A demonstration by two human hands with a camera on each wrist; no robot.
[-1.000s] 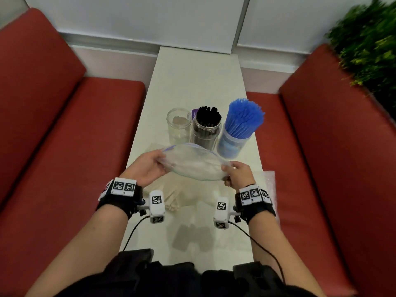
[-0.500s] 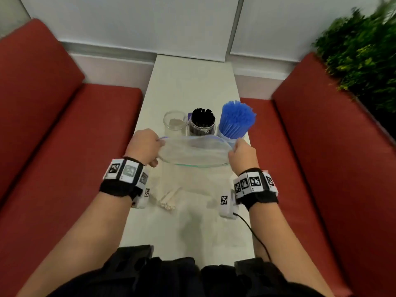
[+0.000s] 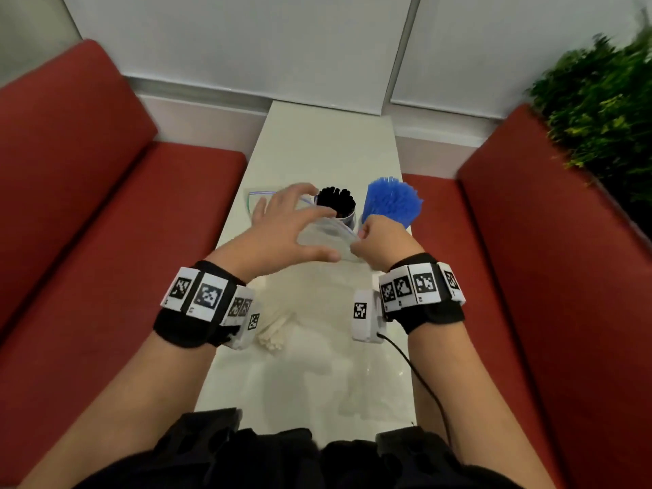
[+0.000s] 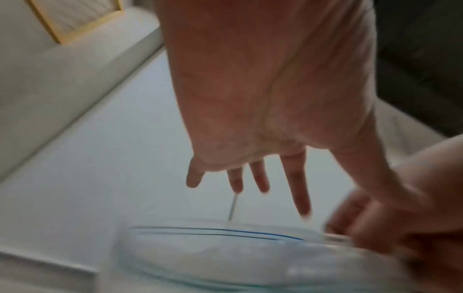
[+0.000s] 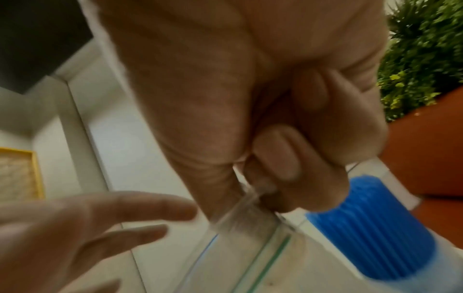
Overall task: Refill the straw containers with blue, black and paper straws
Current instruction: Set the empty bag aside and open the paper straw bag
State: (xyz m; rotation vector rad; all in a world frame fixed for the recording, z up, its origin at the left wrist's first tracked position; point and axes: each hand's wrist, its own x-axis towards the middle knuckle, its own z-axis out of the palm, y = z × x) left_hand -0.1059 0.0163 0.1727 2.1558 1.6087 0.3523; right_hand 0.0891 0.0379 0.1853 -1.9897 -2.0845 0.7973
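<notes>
A clear zip bag (image 3: 319,238) hangs in front of the jars, and my right hand (image 3: 356,243) pinches its right edge between thumb and curled fingers (image 5: 275,156). My left hand (image 3: 317,231) hovers over the bag with its fingers (image 4: 295,184) straight and spread, gripping nothing. It hides the empty glass jar. Behind the bag stand the jar of black straws (image 3: 335,202) and the tub of blue straws (image 3: 391,202). The blue straws (image 5: 375,228) sit just beyond my right hand. Loose paper straws (image 3: 271,333) lie on the white table (image 3: 328,150) below my left wrist. The bag's blue zip line (image 4: 225,231) shows under my left palm.
A flat corner of clear plastic (image 3: 259,199) lies on the table left of my left hand. More clear plastic (image 3: 352,382) lies on the table's near end. Red benches (image 3: 106,241) flank the narrow table. A green plant (image 3: 599,118) stands at the far right.
My left hand has let go of the bag and spread open above it. Both hands have moved farther out toward the jars, the right still pinching the bag.
</notes>
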